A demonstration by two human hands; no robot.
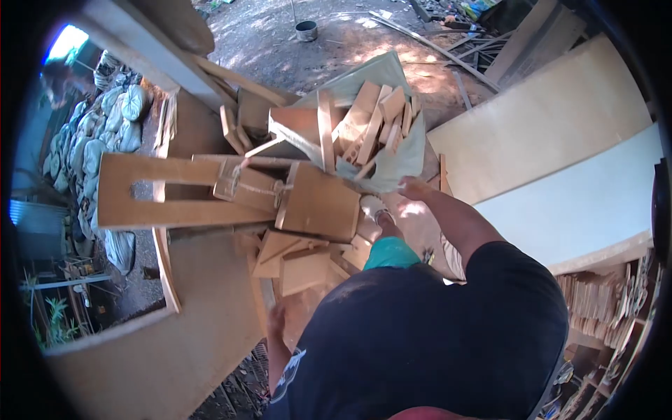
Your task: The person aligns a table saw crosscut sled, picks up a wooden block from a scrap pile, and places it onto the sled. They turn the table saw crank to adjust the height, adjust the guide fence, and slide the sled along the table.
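Note:
A pale sack (413,150) stands in front of me, its mouth spread wide around several wood offcuts (367,126), some with round holes. My right hand (414,187) is closed on the sack's near rim. My left hand (278,318) hangs low beside loose wood pieces (304,271); its fingers are too unclear to show what they do. Between the hands and to the left lies a square wooden board (318,201). A wooden panel with a long slot (150,213) extends left from it, with a smaller block and a cord on top.
Large sheets lean at right, one tan (539,119) and one whitish (581,196). Filled bags (91,154) are piled at left. A post (157,49) rises at upper left. Stacked thin wood (595,301) fills shelves at lower right. A small pot (306,30) stands on the dirt ground.

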